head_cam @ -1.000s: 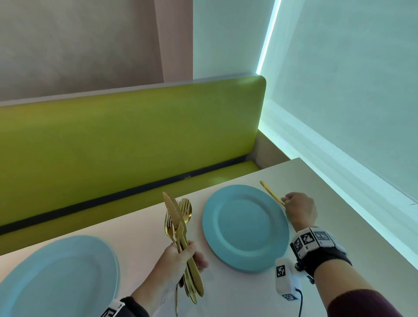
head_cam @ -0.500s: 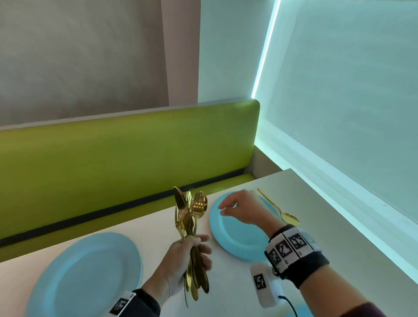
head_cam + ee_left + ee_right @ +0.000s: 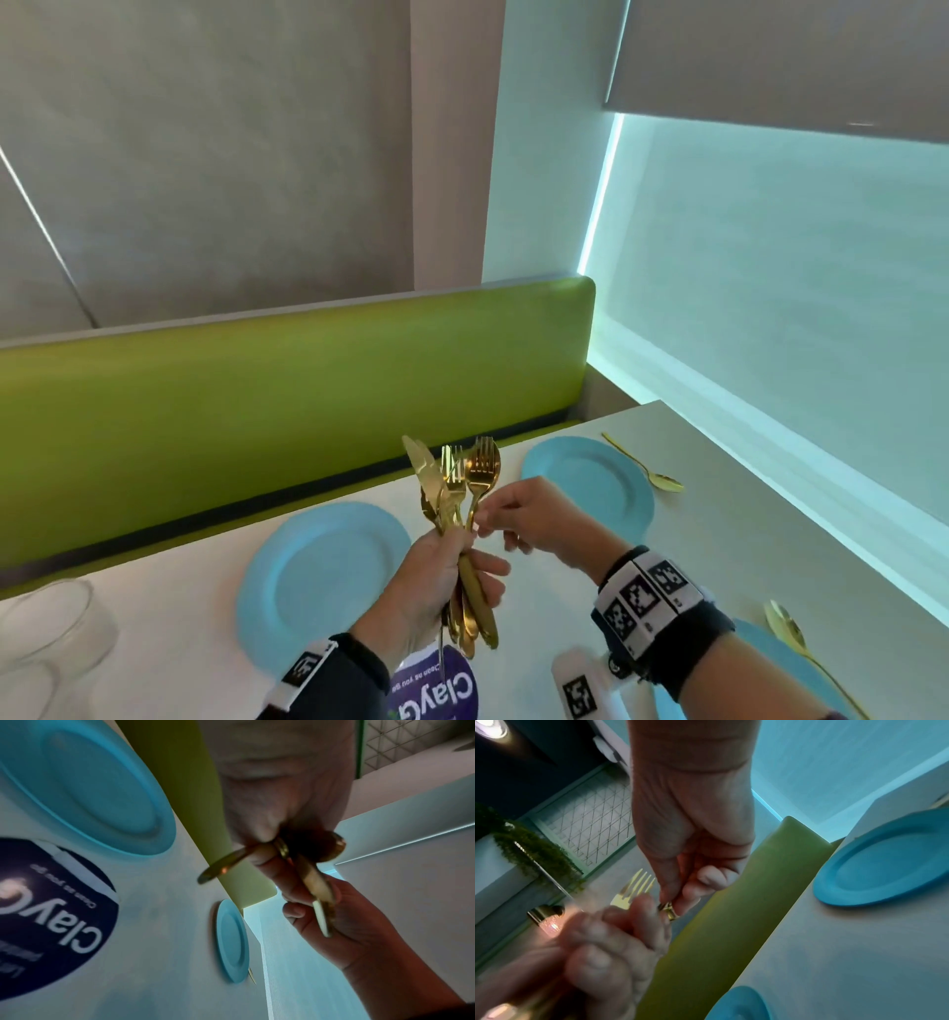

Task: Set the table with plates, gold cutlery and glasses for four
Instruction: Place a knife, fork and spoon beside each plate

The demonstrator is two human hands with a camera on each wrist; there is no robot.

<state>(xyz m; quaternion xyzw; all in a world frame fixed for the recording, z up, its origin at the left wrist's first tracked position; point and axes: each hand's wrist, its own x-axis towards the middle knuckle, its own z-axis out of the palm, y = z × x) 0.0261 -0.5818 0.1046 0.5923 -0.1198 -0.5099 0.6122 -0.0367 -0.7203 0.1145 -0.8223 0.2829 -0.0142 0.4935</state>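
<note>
Across the table (image 3: 590, 591) sit blue plates: one (image 3: 318, 575) on the left by the green bench (image 3: 257, 390), another (image 3: 590, 478) farther right with a gold spoon (image 3: 644, 470) beside it. Above them, the left hand (image 3: 436, 570) grips a bundle of gold cutlery (image 3: 452, 493) upright, and the right hand (image 3: 534, 514) pinches one fork's (image 3: 481, 470) stem!

Two plates (image 3: 323, 570) (image 3: 590, 483) lie on the table (image 3: 719, 514); a spoon (image 3: 644, 470) lies at three o'clock of the far plate; the bench (image 3: 287, 385) stands behind.
</note>
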